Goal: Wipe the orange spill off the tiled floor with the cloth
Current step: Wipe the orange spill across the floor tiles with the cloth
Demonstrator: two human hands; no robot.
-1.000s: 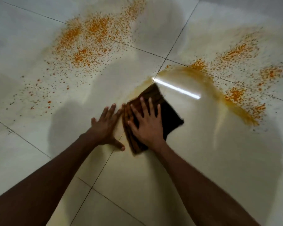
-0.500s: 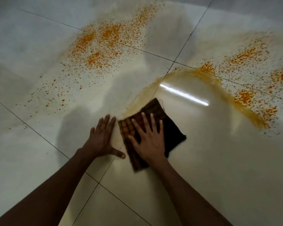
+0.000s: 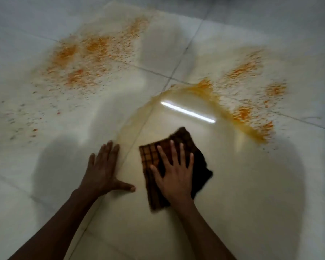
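Observation:
A dark brown checked cloth [image 3: 199,162] lies folded on the pale tiled floor [image 3: 251,203]. My right hand [image 3: 174,175] presses flat on it with fingers spread. My left hand [image 3: 103,171] rests flat on the bare tile just left of the cloth, not touching it. Orange spill covers two areas: a speckled patch [image 3: 86,59] at the far left and another [image 3: 251,91] at the far right. A curved orange smear line [image 3: 214,96] edges the wiped zone beyond the cloth.
Grout lines [image 3: 178,66] cross ahead of the cloth. A bright strip of reflected light [image 3: 188,111] lies on the wet tile just beyond it. Shadows of my body fall on the floor around both arms.
My right hand has drawn the cloth back toward me and a little to the right, away from the smear line. A gap has opened between the cloth and my left hand, which stayed planted.

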